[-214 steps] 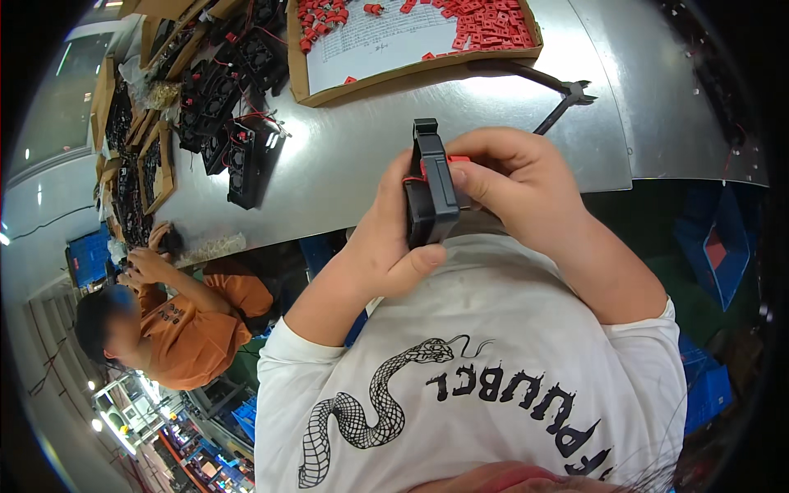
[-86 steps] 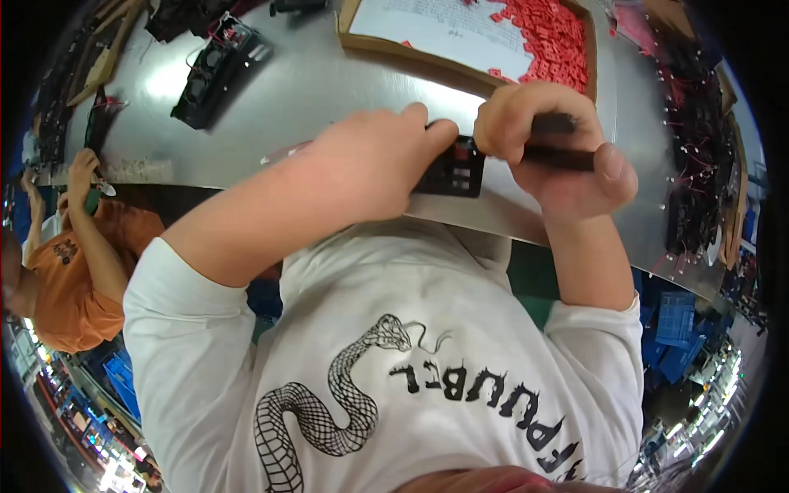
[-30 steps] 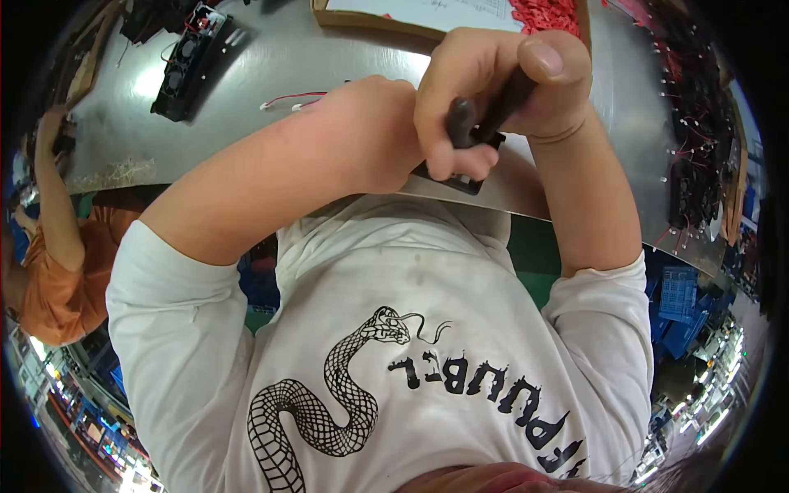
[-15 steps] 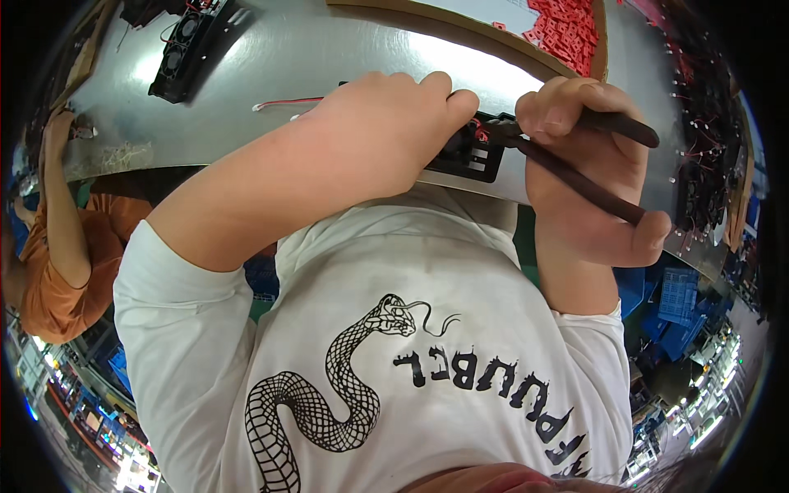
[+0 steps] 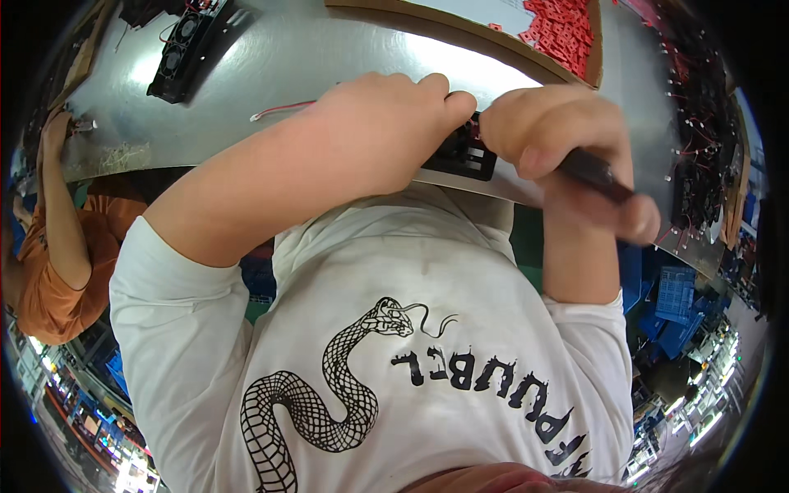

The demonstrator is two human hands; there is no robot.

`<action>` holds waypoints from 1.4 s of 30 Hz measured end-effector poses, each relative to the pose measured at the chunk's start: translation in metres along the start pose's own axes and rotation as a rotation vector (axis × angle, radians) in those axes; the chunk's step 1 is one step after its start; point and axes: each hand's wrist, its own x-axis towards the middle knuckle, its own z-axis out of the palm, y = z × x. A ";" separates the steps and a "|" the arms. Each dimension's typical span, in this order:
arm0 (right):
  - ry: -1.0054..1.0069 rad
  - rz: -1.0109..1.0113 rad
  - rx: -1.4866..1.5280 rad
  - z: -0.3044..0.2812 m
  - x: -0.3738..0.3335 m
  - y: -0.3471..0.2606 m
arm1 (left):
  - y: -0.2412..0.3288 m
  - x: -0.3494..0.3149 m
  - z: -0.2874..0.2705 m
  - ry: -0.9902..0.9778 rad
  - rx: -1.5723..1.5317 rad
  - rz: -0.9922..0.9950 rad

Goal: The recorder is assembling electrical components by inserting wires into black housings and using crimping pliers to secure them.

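A shiny metal surface (image 5: 279,62) is carrying a cardboard tray (image 5: 485,47) of loose red pieces (image 5: 563,33). Near its front edge, the left hand (image 5: 390,131) is covering a black housing (image 5: 477,167), grip hidden; the right hand (image 5: 567,135), blurred, is clamping a dark-handled tool (image 5: 596,174) beside it. Work on this housing is seemingly continuing, unfinished; how much remains, I cannot tell.

The surface (image 5: 279,66) is smooth metal, glossy enough to throw back white glare. The black housing (image 5: 457,161) looks like plastic; the tool handle (image 5: 596,174), blurred, appears smooth. The box (image 5: 460,48) is matt brown cardboard, its sheet (image 5: 485,11) paper, the red pieces (image 5: 563,34) plastic-looking. The shirt (image 5: 427,267) is matt, creased cloth; the blue crate (image 5: 675,294) looks like plastic.
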 end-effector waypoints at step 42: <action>0.198 -0.306 -0.045 0.019 -0.045 0.010 | 0.009 -0.003 -0.001 -0.073 0.003 -0.130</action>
